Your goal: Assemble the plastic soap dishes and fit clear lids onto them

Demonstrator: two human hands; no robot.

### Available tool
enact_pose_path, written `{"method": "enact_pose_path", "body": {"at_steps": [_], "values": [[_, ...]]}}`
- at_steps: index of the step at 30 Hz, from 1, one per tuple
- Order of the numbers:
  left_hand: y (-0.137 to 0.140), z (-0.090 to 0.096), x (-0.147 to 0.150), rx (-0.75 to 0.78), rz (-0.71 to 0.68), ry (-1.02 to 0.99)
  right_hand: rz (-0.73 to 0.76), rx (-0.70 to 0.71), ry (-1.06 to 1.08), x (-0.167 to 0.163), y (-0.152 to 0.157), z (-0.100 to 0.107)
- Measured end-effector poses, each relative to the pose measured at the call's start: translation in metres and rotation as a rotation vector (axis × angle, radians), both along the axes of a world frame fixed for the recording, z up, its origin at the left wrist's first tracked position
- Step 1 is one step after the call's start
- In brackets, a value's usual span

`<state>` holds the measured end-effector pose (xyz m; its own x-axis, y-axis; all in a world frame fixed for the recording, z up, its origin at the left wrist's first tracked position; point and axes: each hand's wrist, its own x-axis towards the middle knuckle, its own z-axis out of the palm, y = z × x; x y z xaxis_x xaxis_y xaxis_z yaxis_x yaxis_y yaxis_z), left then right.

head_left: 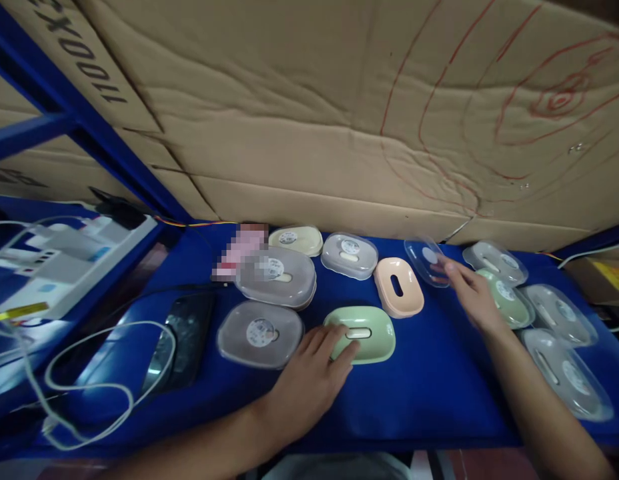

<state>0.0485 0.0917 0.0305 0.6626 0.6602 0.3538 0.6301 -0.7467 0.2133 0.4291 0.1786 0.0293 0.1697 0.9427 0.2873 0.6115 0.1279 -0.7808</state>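
A green soap dish [382, 333] with a pale bar in its middle slot lies in front of me. My left hand [322, 357] grips its left side, fingers over the rim and into the dish. Farther right, my right hand [464, 287] has its fingers on the edge of a clear plastic lid [420, 261] with a round white sticker. Between them sits a peach soap dish [409, 290] with a dark oval slot, uncovered. Left of my left hand is a grey lidded soap dish [234, 337].
More lidded dishes stand at the back, including a cream one [309, 241], and a green covered dish [509, 303] is among several at right. A phone [189, 340], white cable [112, 327] and power strip [84, 260] occupy the left. Cardboard [289, 133] walls off the back.
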Motion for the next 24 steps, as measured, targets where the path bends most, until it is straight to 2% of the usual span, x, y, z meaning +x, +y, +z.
{"method": "enact_pose_path", "body": {"at_steps": [2, 3, 5, 7, 9, 11, 16, 24], "values": [[0.001, 0.000, -0.001, 0.005, 0.010, 0.003, 0.034, 0.013, 0.101, -0.019, -0.016, 0.005], [0.001, -0.002, -0.001, 0.012, 0.012, 0.009, 0.067, 0.048, 0.057, -0.029, -0.025, 0.008], [0.001, -0.006, -0.003, 0.041, 0.017, 0.024, 0.197, 0.150, -0.150, -0.049, -0.043, 0.013], [0.000, -0.010, -0.005, 0.083, 0.023, 0.041, 0.418, 0.240, -0.366, -0.068, -0.057, 0.016], [0.000, -0.010, -0.008, 0.135, 0.036, 0.046, 0.617, 0.285, -0.503, -0.083, -0.066, 0.015], [-0.001, -0.007, -0.010, 0.177, 0.049, 0.041, 0.712, 0.289, -0.590, -0.094, -0.070, 0.013], [0.002, -0.003, -0.010, 0.194, 0.063, 0.050, 0.749, 0.318, -0.681, -0.109, -0.072, 0.001], [0.007, -0.004, -0.008, 0.180, 0.061, 0.036, 0.613, 0.361, -0.798, -0.120, -0.075, -0.005]]}}
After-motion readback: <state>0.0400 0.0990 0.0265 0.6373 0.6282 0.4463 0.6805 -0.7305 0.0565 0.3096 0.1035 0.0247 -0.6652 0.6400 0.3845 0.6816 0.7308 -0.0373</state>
